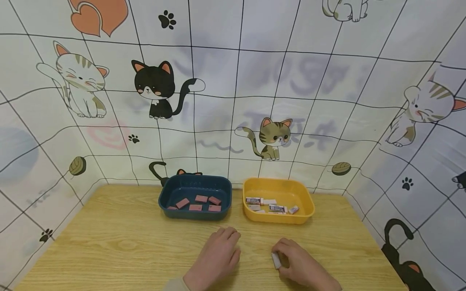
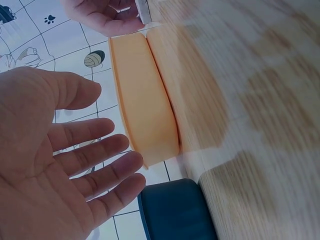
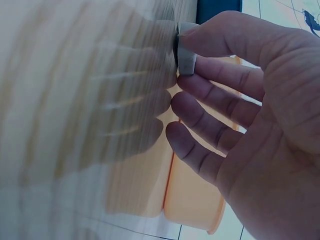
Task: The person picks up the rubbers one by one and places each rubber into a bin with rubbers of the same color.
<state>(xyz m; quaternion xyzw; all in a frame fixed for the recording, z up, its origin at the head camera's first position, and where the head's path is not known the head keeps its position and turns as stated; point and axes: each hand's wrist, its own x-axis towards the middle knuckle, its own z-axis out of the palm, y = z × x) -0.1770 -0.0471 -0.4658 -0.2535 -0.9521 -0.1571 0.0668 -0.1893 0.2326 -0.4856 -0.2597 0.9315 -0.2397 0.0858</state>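
In the head view my right hand (image 1: 300,262) pinches a small white eraser (image 1: 276,260) between thumb and fingers, low over the table. The right wrist view shows that eraser (image 3: 187,49) upright at the tabletop, the thumb on one face and fingers behind it. My left hand (image 1: 218,256) holds nothing and hovers over the table to the left; its fingers are spread and relaxed in the left wrist view. Beyond the hands, a yellow tray (image 1: 280,218) holds several white erasers, some in printed sleeves. A dark blue tray (image 1: 196,215) to its left holds several pink erasers (image 1: 195,207).
Both trays stand side by side at the back of the wood-grain table (image 1: 120,238), with a narrow gap between them. Behind and to both sides hangs a white sheet (image 1: 214,113) with grid lines and cartoon cats.
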